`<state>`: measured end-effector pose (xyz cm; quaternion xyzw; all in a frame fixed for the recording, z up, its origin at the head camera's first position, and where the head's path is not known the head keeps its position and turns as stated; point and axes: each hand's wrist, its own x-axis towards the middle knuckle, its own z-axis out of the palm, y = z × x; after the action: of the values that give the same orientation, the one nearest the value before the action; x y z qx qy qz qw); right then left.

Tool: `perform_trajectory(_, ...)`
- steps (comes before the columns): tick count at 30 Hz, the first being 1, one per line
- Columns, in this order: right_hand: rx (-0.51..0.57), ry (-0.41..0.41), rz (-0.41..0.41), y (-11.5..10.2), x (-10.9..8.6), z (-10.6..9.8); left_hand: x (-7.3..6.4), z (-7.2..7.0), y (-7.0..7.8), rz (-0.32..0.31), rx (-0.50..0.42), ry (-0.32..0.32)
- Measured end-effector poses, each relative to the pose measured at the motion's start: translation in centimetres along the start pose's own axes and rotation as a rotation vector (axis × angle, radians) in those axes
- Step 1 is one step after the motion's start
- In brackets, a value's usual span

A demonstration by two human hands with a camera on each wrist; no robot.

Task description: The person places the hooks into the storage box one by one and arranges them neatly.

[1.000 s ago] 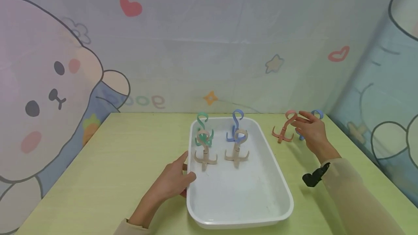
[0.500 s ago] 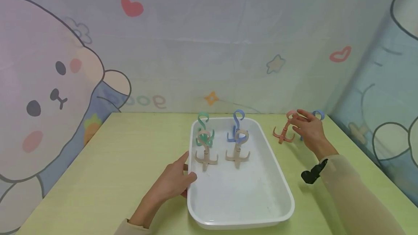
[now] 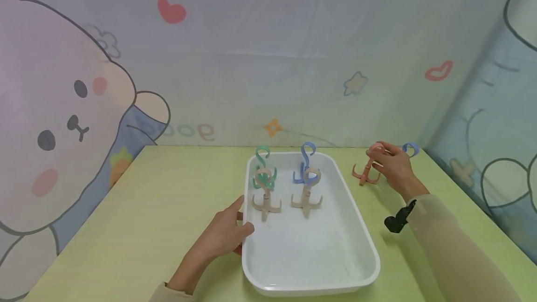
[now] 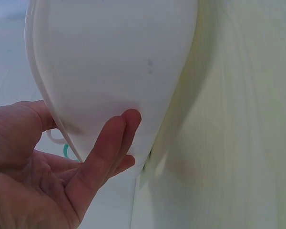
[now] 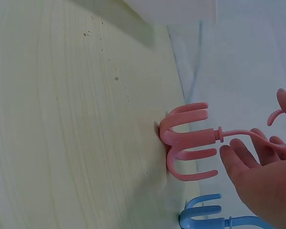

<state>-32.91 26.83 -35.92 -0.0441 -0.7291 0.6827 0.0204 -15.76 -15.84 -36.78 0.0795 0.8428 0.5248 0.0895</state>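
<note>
My left hand (image 3: pixel 226 234) holds the left rim of a white plastic tray (image 3: pixel 310 288), thumb over the rim; the left wrist view shows the fingers (image 4: pixel 112 143) against its outer wall. At the table's right, my right hand (image 3: pixel 396 167) has its thumb and fingers around the curved top of a pink multi-prong hook (image 3: pixel 364 175). That hook stands upright, prongs on the table (image 5: pixel 76 133) in the right wrist view. A blue hook (image 3: pixel 411 148) stands behind the hand, mostly hidden, its prongs showing in the right wrist view.
Inside the tray stand a green hook (image 3: pixel 263 178), another blue hook (image 3: pixel 309 153) and two beige hooks, one on the left (image 3: pixel 266 203) and one on the right (image 3: pixel 307 200). A printed cloth (image 3: pixel 251 59) hangs behind the table.
My right hand has moved slightly left and closed in on the top of the pink hook. The left hand keeps its hold on the tray.
</note>
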Motion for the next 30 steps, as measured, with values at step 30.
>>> perform_trajectory(30, 0.202, -0.067, -0.008, 0.67, -0.11, -0.61, 0.06, 0.06, -0.04, -0.009, -0.001, 0.000)
